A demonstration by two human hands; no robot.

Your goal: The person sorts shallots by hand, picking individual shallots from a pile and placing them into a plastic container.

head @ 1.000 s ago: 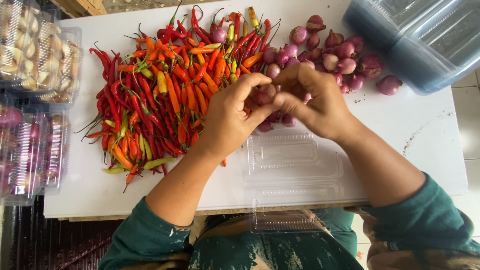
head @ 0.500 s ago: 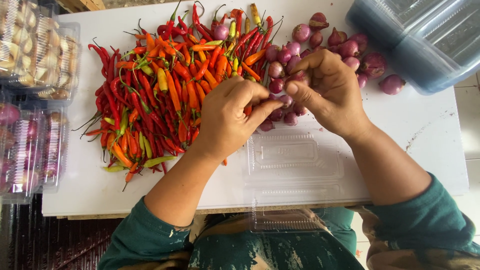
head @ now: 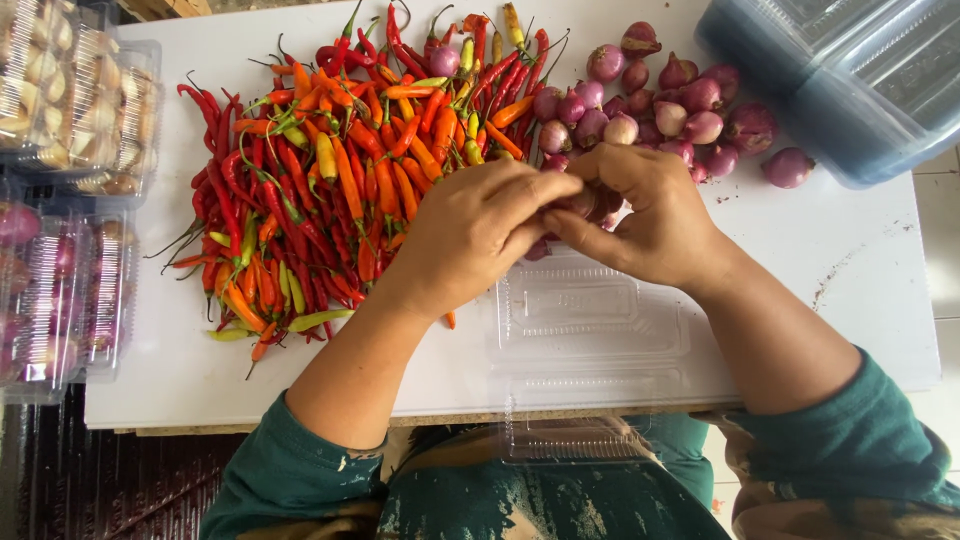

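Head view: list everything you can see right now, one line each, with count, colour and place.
chillies: a large pile, red, orange, some green-yellow, table centre-left.
shallots: a heap, purple-pink, right of the chillies.
open clamshell box: one, clear, front edge below the hands.
filled clear packs: several, left edge.
stacked trays: blue-grey, top right.
table: one, white.
left hand: over the chillies' edge, fingertips meeting the right.
right hand: grip on shallots.

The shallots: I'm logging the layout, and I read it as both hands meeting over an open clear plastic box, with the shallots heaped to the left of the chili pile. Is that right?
Not quite. The head view shows the shallots heaped to the right of the chili pile, not the left. The rest holds: the left hand and right hand meet above the open clear plastic box.
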